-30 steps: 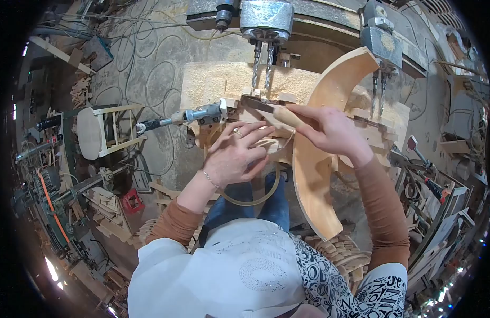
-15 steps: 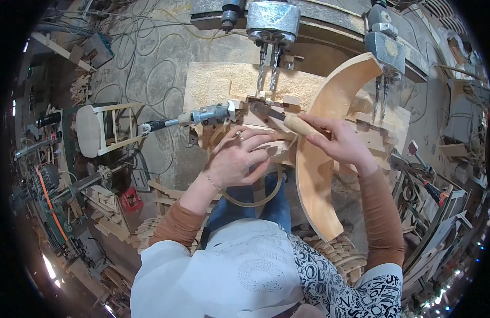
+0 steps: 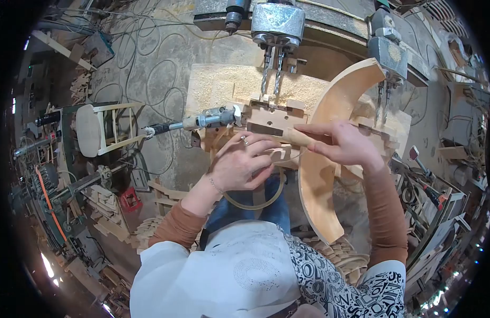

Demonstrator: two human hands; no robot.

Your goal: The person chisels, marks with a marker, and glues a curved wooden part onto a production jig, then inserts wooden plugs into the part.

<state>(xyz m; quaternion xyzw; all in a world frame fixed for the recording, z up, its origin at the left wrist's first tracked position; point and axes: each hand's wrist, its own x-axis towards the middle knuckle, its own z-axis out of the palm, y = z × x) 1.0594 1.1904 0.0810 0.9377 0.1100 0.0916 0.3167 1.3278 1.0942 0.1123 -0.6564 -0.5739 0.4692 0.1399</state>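
Observation:
My right hand (image 3: 346, 144) is closed round the light wooden handle of a chisel (image 3: 267, 129). Its flat dark blade points left and lies along the front of a wooden block (image 3: 270, 116) in the jig. Fingers spread and slightly bent, my left hand (image 3: 242, 161) reaches over the jig's near edge, just below the blade. A pneumatic clamp (image 3: 216, 117) meets the jig from the left. Two drill bits (image 3: 271, 71) hang from a metal drill head (image 3: 278, 25) right behind the block. Under my right wrist, a curved wooden piece (image 3: 322, 159) stretches toward my body.
Sawdust covers the wooden machine table (image 3: 210, 85). A second drill head (image 3: 388, 57) with bits stands at the right. A loop of hose (image 3: 255, 206) hangs before my legs. At left are a wooden chair frame (image 3: 94, 130), a red crate (image 3: 130, 199) and stacked wood pieces (image 3: 104, 212).
The chisel has moved from the top of the jig toward me and now lies flatter, pointing left. My right hand has shifted slightly nearer; the left stays about where it was.

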